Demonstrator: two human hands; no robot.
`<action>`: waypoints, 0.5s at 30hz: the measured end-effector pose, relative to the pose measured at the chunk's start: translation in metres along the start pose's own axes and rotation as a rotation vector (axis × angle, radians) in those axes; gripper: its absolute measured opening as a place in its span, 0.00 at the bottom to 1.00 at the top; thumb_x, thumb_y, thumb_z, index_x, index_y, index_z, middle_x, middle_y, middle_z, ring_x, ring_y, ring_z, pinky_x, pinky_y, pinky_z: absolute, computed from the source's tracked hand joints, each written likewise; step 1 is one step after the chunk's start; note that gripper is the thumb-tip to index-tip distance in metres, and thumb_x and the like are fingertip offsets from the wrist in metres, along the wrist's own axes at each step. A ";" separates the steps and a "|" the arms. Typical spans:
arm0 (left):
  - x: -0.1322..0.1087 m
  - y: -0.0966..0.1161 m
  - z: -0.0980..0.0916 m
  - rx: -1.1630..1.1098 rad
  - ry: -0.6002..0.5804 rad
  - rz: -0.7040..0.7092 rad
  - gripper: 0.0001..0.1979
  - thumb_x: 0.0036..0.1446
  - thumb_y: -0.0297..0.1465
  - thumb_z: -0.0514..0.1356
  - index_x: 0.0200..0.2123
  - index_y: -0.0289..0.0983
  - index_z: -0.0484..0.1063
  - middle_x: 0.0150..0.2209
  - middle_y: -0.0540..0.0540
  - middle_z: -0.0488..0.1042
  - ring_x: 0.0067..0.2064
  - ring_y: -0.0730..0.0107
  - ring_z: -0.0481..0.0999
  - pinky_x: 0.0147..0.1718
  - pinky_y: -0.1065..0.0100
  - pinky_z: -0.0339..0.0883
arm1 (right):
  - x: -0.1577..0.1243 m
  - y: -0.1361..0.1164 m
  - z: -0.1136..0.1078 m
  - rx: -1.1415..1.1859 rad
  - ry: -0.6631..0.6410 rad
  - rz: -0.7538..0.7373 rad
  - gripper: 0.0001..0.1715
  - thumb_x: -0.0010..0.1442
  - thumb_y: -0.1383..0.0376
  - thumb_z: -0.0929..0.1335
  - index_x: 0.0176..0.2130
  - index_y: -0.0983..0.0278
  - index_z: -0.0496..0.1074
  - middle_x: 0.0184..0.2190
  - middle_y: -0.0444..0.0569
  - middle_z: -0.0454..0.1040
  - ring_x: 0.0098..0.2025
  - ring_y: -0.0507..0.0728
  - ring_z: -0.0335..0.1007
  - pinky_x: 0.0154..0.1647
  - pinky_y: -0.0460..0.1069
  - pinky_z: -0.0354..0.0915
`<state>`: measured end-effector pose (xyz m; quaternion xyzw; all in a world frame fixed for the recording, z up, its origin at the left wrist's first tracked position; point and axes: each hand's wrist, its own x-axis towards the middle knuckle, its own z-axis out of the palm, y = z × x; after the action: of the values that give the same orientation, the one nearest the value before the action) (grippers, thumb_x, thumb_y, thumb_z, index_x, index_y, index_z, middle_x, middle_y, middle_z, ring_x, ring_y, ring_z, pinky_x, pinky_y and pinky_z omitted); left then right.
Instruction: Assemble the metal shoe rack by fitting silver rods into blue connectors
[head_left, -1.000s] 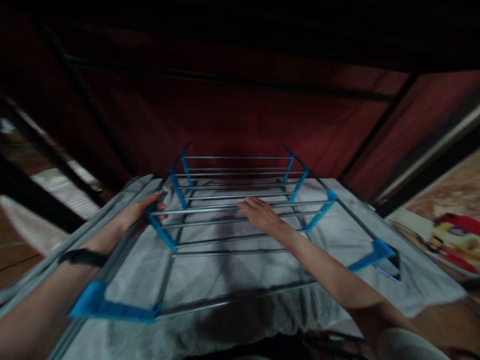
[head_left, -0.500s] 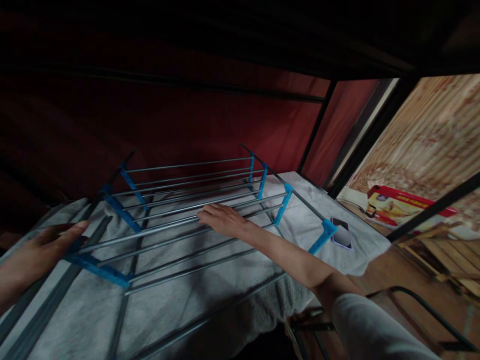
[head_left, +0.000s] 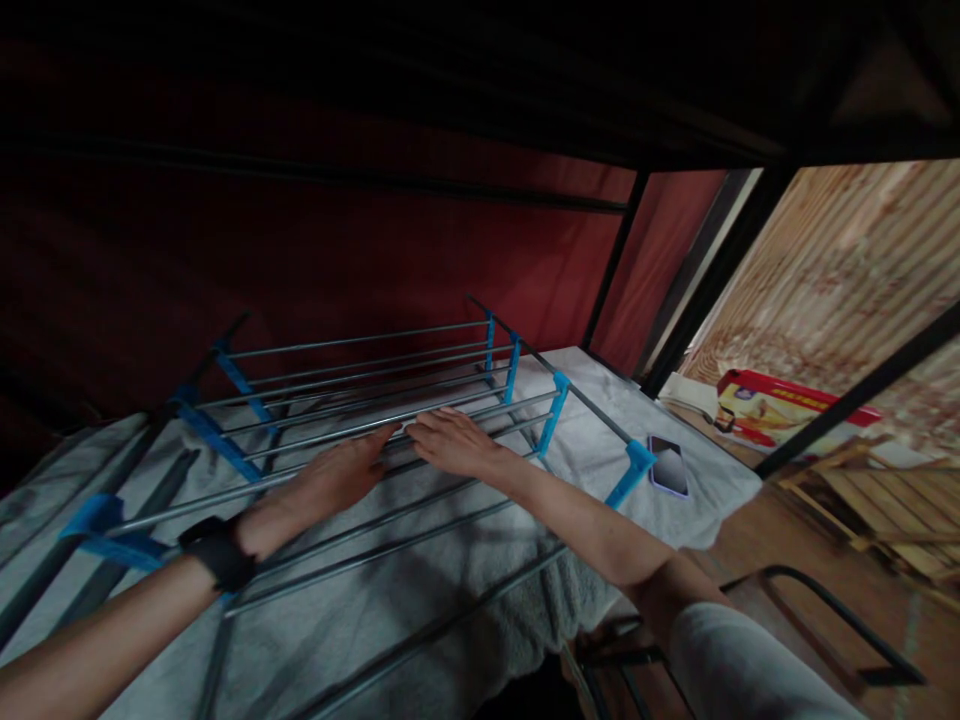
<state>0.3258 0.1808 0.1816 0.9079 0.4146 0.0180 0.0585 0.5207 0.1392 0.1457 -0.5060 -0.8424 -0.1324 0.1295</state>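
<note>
A rack of grey metal tubes (head_left: 397, 523) joined by blue plastic brackets (head_left: 555, 412), apparently a shoe rack, lies across the grey cloth. My right hand (head_left: 450, 440) is closed over one of its middle tubes, fingers bent around it. Close beside it, my left hand (head_left: 341, 485), with a black band on the wrist, rests at the same tube. Its fingers look curled over the metal, though their tips are partly hidden. At the left end, a blue corner bracket (head_left: 97, 515) now shows uncovered.
A phone (head_left: 667, 466) lies on the cloth (head_left: 705, 505) at the right. Dark frame posts (head_left: 720, 280) and a red sheet (head_left: 360, 260) enclose the back. Beyond are a red and yellow box (head_left: 780, 410), a wooden slatted piece (head_left: 885, 510) and a dark metal chair frame (head_left: 840, 620).
My left hand has moved right from the left corner bracket to the middle of the tube, beside my right hand. My right hand stays on its tube. The view has shifted slightly.
</note>
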 end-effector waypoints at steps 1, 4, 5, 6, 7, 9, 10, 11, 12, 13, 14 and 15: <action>0.007 0.004 0.005 0.000 -0.001 -0.007 0.31 0.60 0.27 0.52 0.67 0.41 0.58 0.53 0.39 0.78 0.51 0.55 0.79 0.51 0.58 0.70 | -0.004 0.003 -0.003 0.001 -0.008 0.019 0.11 0.71 0.64 0.60 0.49 0.63 0.69 0.46 0.50 0.73 0.48 0.55 0.68 0.57 0.53 0.61; 0.024 0.011 0.010 -0.030 0.020 0.036 0.25 0.62 0.29 0.52 0.63 0.42 0.65 0.51 0.40 0.79 0.51 0.56 0.79 0.50 0.60 0.70 | -0.020 0.013 -0.024 0.011 -0.008 0.033 0.16 0.69 0.65 0.62 0.55 0.64 0.66 0.50 0.52 0.72 0.51 0.57 0.68 0.58 0.55 0.60; 0.028 0.013 0.010 -0.048 0.022 0.064 0.23 0.62 0.29 0.53 0.61 0.43 0.68 0.51 0.41 0.79 0.51 0.56 0.79 0.50 0.61 0.70 | -0.027 0.019 -0.035 0.019 0.009 0.035 0.19 0.69 0.64 0.63 0.57 0.65 0.65 0.52 0.54 0.71 0.53 0.58 0.67 0.58 0.55 0.59; 0.032 0.016 0.010 -0.064 0.021 0.084 0.22 0.62 0.30 0.52 0.59 0.43 0.70 0.51 0.42 0.79 0.51 0.56 0.79 0.50 0.61 0.70 | -0.036 0.027 -0.046 0.032 0.035 0.048 0.22 0.69 0.63 0.64 0.60 0.66 0.64 0.54 0.55 0.71 0.55 0.59 0.66 0.58 0.56 0.59; 0.034 0.019 0.009 -0.074 0.021 0.095 0.21 0.63 0.30 0.52 0.57 0.43 0.71 0.50 0.42 0.79 0.50 0.56 0.79 0.49 0.61 0.70 | -0.045 0.038 -0.058 0.049 0.069 0.078 0.23 0.69 0.63 0.63 0.61 0.66 0.63 0.56 0.57 0.70 0.57 0.60 0.65 0.59 0.56 0.59; 0.037 0.026 0.010 -0.075 0.032 0.105 0.20 0.64 0.30 0.51 0.56 0.43 0.72 0.48 0.42 0.80 0.48 0.55 0.80 0.47 0.60 0.71 | -0.067 0.067 -0.081 0.097 0.150 0.205 0.24 0.70 0.62 0.61 0.62 0.66 0.64 0.58 0.58 0.69 0.59 0.61 0.64 0.61 0.58 0.58; 0.038 0.030 0.011 -0.069 0.047 0.116 0.20 0.64 0.30 0.51 0.56 0.43 0.72 0.48 0.42 0.80 0.48 0.55 0.80 0.46 0.59 0.71 | -0.079 0.084 -0.090 0.126 0.185 0.294 0.24 0.70 0.61 0.60 0.61 0.66 0.65 0.58 0.58 0.70 0.59 0.62 0.64 0.61 0.59 0.57; 0.040 0.034 0.012 -0.059 0.069 0.132 0.19 0.64 0.30 0.51 0.56 0.42 0.72 0.49 0.42 0.80 0.48 0.54 0.80 0.46 0.59 0.71 | -0.091 0.103 -0.096 0.167 0.215 0.389 0.23 0.70 0.61 0.60 0.60 0.66 0.68 0.57 0.59 0.70 0.59 0.63 0.64 0.62 0.60 0.57; 0.042 0.038 0.014 -0.048 0.092 0.155 0.19 0.64 0.30 0.51 0.56 0.42 0.72 0.50 0.42 0.79 0.49 0.54 0.80 0.46 0.59 0.71 | -0.103 0.120 -0.101 0.232 0.248 0.500 0.22 0.69 0.61 0.61 0.57 0.67 0.70 0.56 0.60 0.71 0.59 0.63 0.64 0.62 0.60 0.56; 0.044 0.042 0.016 -0.040 0.115 0.176 0.19 0.65 0.30 0.51 0.56 0.42 0.72 0.50 0.42 0.79 0.49 0.54 0.79 0.47 0.59 0.71 | -0.115 0.137 -0.103 0.336 0.279 0.639 0.22 0.67 0.61 0.63 0.55 0.68 0.72 0.56 0.60 0.71 0.59 0.63 0.65 0.62 0.59 0.57; 0.046 0.047 0.017 -0.035 0.134 0.195 0.19 0.65 0.30 0.51 0.56 0.42 0.72 0.51 0.42 0.79 0.50 0.55 0.79 0.48 0.59 0.70 | -0.126 0.150 -0.102 0.468 0.294 0.777 0.21 0.66 0.60 0.64 0.54 0.67 0.73 0.55 0.59 0.72 0.58 0.63 0.66 0.61 0.58 0.58; 0.050 0.052 0.019 -0.036 0.149 0.214 0.18 0.65 0.30 0.52 0.56 0.42 0.72 0.51 0.42 0.79 0.51 0.55 0.79 0.49 0.59 0.70 | -0.135 0.160 -0.100 0.569 0.300 0.880 0.20 0.65 0.59 0.65 0.52 0.67 0.74 0.53 0.59 0.74 0.56 0.62 0.68 0.59 0.57 0.60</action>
<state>0.3987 0.1830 0.1684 0.9420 0.3181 0.0988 0.0416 0.7327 0.0660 0.2056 -0.7313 -0.5259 0.0969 0.4233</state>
